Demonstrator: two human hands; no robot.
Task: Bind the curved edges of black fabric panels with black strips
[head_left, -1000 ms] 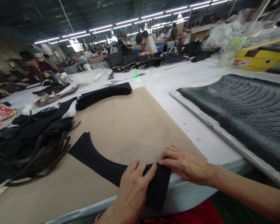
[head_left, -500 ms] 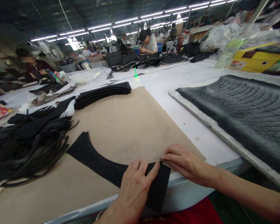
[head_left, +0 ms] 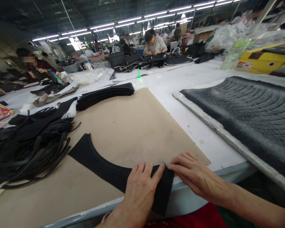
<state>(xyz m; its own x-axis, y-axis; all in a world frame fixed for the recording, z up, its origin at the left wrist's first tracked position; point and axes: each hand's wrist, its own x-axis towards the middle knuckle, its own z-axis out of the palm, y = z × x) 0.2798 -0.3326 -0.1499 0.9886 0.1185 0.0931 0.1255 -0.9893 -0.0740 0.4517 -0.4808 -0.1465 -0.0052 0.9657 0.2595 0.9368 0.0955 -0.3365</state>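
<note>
Pressing flat, the left hand [head_left: 141, 185] holds the black cloth [head_left: 104, 169] at bottom center; the right hand [head_left: 197, 172] pinches its curved edge. Bare brown paper [head_left: 133, 126] spreads above.

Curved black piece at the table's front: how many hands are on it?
2. The left hand presses flat on the curved black piece, toward its right end; the right hand has its fingertips at the upper edge there.

white table [head_left: 160, 77] with tan sheet [head_left: 137, 126], black curved piece [head_left: 97, 161], black strips [head_left: 38, 148] and yellow box [head_left: 258, 61]
</note>
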